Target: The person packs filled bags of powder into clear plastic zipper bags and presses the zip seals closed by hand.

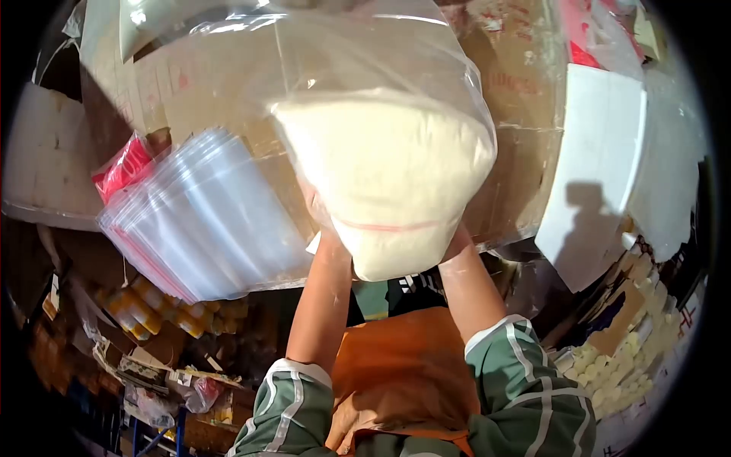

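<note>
A large clear plastic bag (388, 175) filled with something pale yellow is held up in front of me, a faint red line crossing its lower part. My left hand (318, 209) is at the bag's left side, mostly behind it, with its fingers wrapped round that edge. On the right side, my right hand (457, 245) supports the bag from below and behind; its fingers are hidden. To the left of the bag lies a stack of flat clear zip bags (209, 217), with a red packet (126, 169) at its upper left corner.
Brown cardboard (525, 152) covers the work surface under the bags. A white panel (594, 167) stands to the right, beside more plastic. Yellow-and-white packets (141, 308) lie low on the left, and many pale yellow pieces (624, 369) are heaped at the lower right.
</note>
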The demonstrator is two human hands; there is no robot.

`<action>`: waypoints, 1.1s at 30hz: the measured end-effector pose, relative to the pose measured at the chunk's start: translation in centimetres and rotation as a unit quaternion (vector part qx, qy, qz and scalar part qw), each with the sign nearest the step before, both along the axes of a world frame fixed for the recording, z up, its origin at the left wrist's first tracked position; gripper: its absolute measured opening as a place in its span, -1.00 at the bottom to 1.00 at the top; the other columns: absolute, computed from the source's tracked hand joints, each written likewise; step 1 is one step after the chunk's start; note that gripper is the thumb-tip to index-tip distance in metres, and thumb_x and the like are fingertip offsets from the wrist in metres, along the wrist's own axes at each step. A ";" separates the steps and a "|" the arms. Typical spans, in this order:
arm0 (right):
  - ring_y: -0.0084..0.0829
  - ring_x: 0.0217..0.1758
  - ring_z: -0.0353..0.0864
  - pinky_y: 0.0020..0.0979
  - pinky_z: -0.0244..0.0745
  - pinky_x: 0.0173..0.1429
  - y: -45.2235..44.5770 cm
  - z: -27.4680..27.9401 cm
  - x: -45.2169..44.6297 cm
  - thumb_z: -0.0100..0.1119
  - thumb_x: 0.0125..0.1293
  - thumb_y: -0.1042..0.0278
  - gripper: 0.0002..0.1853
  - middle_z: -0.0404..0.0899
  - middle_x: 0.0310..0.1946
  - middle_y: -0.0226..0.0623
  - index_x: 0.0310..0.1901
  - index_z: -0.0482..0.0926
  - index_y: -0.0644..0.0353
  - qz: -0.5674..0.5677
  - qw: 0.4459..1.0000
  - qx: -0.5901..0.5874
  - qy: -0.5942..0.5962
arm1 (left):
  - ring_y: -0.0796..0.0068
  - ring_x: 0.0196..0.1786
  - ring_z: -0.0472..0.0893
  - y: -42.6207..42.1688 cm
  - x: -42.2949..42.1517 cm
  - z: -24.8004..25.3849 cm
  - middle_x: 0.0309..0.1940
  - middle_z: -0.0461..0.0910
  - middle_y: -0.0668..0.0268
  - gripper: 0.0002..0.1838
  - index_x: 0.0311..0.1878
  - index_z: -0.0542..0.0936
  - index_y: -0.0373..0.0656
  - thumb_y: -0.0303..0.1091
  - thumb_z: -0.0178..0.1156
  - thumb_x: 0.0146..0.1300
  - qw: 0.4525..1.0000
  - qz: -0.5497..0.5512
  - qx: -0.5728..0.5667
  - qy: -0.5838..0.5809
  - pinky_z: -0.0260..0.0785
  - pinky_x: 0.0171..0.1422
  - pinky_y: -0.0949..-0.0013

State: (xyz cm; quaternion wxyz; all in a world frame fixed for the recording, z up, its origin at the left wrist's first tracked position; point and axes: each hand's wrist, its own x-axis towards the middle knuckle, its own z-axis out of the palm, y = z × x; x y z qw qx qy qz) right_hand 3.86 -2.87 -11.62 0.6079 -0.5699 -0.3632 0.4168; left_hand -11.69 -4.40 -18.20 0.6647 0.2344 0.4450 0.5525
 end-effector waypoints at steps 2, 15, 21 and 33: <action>-0.45 -0.03 0.63 -0.35 0.56 0.04 0.1 1.3 0.0 0.12 0.36 0.37 -0.71 0.64 -0.05 -0.27 0.04 0.57 0.34 -0.011 0.998 0.026 -0.047 | 0.31 0.29 0.43 0.2 -0.1 0.4 0.28 0.38 0.19 -0.41 0.37 0.27 -0.18 0.02 0.02 0.45 1.000 -0.017 -0.012 -0.002 0.34 0.37 0.19; -0.40 -0.03 0.64 -0.32 0.58 0.04 3.1 3.4 2.0 0.13 0.33 0.40 -0.70 0.64 -0.06 -0.24 0.03 0.57 0.36 -0.032 0.917 0.232 -0.323 | 0.33 0.30 0.42 -0.9 -5.5 2.5 0.28 0.37 0.19 -0.43 0.37 0.27 -0.16 0.02 -0.01 0.47 0.981 -0.182 -0.056 0.018 0.32 0.38 0.20; -0.36 -0.04 0.65 -0.31 0.60 0.03 -2.1 -3.9 1.5 0.08 0.36 0.31 -0.66 0.65 -0.10 -0.19 0.01 0.56 0.41 -0.048 0.968 0.057 -0.241 | 0.33 0.30 0.42 -0.5 -5.3 -1.0 0.28 0.37 0.19 -0.43 0.37 0.27 -0.16 0.02 -0.03 0.48 0.982 -0.183 -0.048 0.001 0.31 0.39 0.20; 0.04 -0.16 0.67 -0.16 0.56 -0.08 7.7 0.4 1.1 0.11 0.26 0.25 -0.70 0.67 -0.26 0.03 -0.06 0.62 0.22 0.020 0.944 -0.161 -0.288 | 0.37 -0.23 0.64 12.9 -0.7 5.0 -0.24 0.68 0.12 -0.63 -0.04 0.59 -0.38 -0.22 0.07 0.33 0.902 -0.225 0.039 0.365 0.50 -0.17 0.33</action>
